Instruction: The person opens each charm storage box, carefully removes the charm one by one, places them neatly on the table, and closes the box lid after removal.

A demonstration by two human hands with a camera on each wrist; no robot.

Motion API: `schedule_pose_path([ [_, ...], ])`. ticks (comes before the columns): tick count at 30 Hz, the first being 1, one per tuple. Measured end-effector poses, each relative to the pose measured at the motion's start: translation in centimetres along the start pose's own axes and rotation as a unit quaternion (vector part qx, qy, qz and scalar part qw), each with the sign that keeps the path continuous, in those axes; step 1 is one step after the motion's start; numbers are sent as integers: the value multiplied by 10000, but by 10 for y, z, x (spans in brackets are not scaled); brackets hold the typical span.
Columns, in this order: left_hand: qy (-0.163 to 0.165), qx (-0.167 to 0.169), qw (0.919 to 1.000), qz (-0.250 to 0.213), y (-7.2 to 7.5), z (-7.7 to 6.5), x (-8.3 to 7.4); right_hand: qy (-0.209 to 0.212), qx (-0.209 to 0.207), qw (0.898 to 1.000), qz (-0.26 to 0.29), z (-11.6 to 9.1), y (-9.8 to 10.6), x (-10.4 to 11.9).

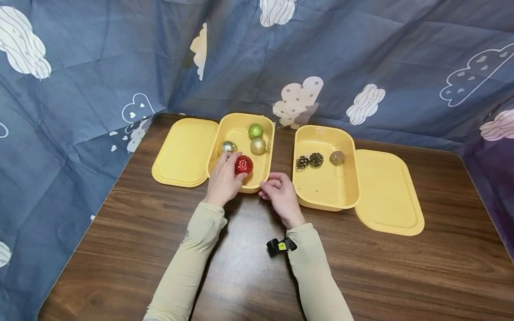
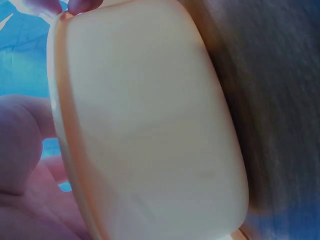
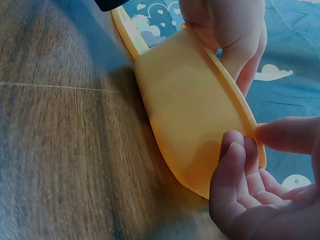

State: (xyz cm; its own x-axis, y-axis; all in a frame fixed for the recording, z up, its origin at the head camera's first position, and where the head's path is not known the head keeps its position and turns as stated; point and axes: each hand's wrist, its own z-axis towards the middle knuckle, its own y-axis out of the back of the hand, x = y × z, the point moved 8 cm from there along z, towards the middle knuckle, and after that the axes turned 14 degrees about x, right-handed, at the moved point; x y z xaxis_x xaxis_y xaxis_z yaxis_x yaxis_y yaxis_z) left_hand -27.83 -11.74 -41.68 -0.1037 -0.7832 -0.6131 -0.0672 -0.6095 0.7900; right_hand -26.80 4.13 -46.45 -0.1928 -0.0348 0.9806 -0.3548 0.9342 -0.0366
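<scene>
Blue cloud-print cloth (image 1: 241, 62) hangs behind the yellow plastic ball-box (image 1: 261, 169) on a brown wood-grain bench (image 1: 120, 249). Left grip (image 1: 223, 180) pinches a shiny red ball (image 1: 244, 164), right grip (image 1: 283, 196) the ball-box's rim.

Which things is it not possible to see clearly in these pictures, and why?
- Head: silver ball, lower part covered by left hand.
- Head: dark flecks in right box, too small to identify.
- Left wrist: red ball, behind left box.
- Right wrist: left hand's grip, behind that box.

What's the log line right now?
left hand: grips shiny red ball | right hand: grips left yellow plastic box at corner
</scene>
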Motion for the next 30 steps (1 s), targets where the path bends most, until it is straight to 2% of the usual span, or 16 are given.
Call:
schedule_pose_path([
  [13,-5,49,9966,-817,8,0,5,5,5,10000,4,0,0,-1],
  [17,-161,56,9962,-851,12,0,4,25,-6,10000,20,1,0,-1],
  [24,-616,-96,9944,-854,20,-2,-3,57,-9,10000,45,0,0,0],
  [30,-815,-267,9900,-1124,28,-4,-6,45,3,10000,18,0,0,0],
])
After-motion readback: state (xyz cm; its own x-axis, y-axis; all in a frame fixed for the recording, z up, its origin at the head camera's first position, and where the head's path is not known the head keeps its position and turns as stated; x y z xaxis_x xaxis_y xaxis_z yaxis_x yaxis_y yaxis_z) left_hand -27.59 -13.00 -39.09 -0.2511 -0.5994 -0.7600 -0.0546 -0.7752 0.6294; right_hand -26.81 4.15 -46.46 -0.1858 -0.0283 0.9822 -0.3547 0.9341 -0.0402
